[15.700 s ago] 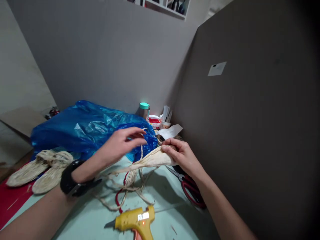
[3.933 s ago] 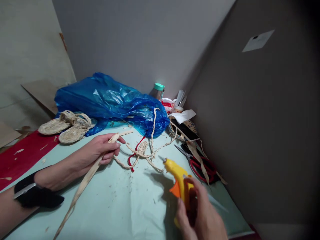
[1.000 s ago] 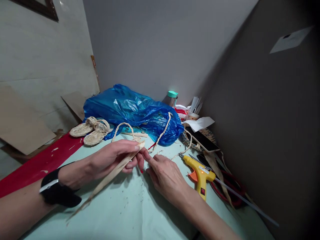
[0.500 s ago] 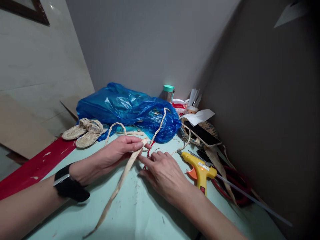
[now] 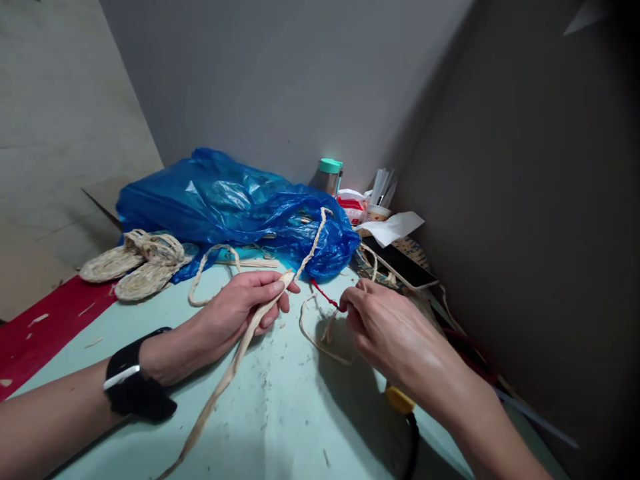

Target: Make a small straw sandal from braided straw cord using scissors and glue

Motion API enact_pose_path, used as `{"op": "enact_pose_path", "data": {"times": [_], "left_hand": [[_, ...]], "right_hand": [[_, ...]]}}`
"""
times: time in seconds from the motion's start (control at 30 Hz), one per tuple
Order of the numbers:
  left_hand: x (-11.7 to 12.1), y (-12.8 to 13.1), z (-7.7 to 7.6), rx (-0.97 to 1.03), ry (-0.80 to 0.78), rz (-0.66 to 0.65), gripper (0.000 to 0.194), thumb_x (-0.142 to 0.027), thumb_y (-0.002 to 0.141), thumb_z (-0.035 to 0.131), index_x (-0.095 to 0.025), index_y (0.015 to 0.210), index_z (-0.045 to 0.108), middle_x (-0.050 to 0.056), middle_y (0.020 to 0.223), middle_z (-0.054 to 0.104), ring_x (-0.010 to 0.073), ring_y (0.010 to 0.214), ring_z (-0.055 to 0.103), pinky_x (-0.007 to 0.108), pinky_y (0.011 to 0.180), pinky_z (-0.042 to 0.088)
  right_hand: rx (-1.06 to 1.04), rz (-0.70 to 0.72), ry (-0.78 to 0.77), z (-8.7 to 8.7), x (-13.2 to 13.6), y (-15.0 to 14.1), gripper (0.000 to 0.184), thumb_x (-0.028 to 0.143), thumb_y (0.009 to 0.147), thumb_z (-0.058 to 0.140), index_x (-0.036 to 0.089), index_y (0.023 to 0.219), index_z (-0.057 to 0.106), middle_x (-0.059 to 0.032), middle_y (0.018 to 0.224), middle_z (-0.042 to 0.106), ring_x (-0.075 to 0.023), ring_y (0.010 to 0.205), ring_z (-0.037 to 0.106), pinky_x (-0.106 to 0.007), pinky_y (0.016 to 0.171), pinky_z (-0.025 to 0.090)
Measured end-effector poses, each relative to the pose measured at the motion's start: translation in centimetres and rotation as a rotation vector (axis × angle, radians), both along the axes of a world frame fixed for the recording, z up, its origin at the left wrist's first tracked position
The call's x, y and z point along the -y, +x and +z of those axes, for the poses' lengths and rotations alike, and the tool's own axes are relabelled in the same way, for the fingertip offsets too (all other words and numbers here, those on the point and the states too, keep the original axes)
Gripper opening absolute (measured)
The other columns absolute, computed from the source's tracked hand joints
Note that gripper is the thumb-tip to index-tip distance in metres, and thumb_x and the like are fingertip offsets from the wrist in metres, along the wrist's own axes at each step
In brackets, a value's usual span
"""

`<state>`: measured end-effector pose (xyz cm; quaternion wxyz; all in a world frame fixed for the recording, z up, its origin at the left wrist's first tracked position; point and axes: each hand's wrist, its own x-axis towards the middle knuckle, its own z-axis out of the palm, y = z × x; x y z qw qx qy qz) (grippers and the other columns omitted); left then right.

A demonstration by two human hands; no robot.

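Note:
Between thumb and fingers, my left hand [image 5: 255,297] pinches a long pale strip of dried plant fibre [image 5: 220,390], whose tail hangs down toward the table's near edge. A braided fibre cord [image 5: 314,247] rises from beside that hand toward the blue bag. To the right, my right hand [image 5: 383,317] has its fingers closed on a thin red cord [image 5: 325,295]. A loose fibre strand [image 5: 315,340] curls on the table between the hands. Under my right forearm, the yellow glue gun [image 5: 399,399] is mostly hidden.
A blue plastic bag [image 5: 215,200] lies along the wall. Left of it rest woven straw slippers [image 5: 145,270] on red cloth [image 5: 65,320]. At the back right are a green-lidded bottle [image 5: 329,175], a white paper sheet [image 5: 393,228] and a phone [image 5: 405,263].
My right hand has moved right, away from my left hand, and pulls the red cord out to that side. It now covers most of the glue gun. My left hand keeps the strip.

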<state>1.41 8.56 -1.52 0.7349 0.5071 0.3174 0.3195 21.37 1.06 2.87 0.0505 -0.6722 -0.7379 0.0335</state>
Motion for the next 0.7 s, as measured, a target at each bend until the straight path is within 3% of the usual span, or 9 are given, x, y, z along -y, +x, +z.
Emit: {"op": "enact_pose_path", "data": {"times": [0.17, 0.37, 0.7], "left_hand": [[0.7, 1.4, 0.5, -0.037, 0.0, -0.036, 0.015, -0.029, 0.086, 0.064, -0.014, 0.087, 0.066, -0.004, 0.063, 0.048, 0.0029, 0.044, 0.024, 0.016, 0.039, 0.018], [1.1, 3.3, 0.8, -0.118, 0.065, 0.02, 0.016, -0.03, 0.079, 0.068, -0.016, 0.087, 0.065, -0.006, 0.059, 0.041, 0.0047, 0.045, 0.025, 0.017, 0.039, 0.014], [0.4, 4.1, -1.1, -0.237, 0.231, 0.101, 0.014, -0.028, 0.082, 0.059, -0.017, 0.086, 0.065, -0.008, 0.05, 0.038, 0.0065, 0.04, 0.026, 0.021, 0.039, 0.017]], "right_hand": [[-0.105, -0.073, 0.006, 0.4, 0.0, 0.0, 0.013, 0.014, 0.083, 0.052, 0.02, 0.073, 0.056, -0.0012, 0.066, 0.059, -0.0136, 0.056, 0.05, -0.027, 0.053, 0.025], [0.061, -0.093, -0.009, 0.2, -0.1, 0.6, 0.021, 0.014, 0.081, 0.051, 0.018, 0.063, 0.061, -0.0039, 0.057, 0.057, -0.0136, 0.05, 0.046, -0.03, 0.05, 0.017], [-0.358, 0.118, 0.047, -0.8, 0.0, 0.2, 0.015, 0.013, 0.08, 0.049, 0.02, 0.072, 0.06, 0.0046, 0.054, 0.051, -0.0102, 0.05, 0.039, -0.026, 0.051, 0.021]]}}
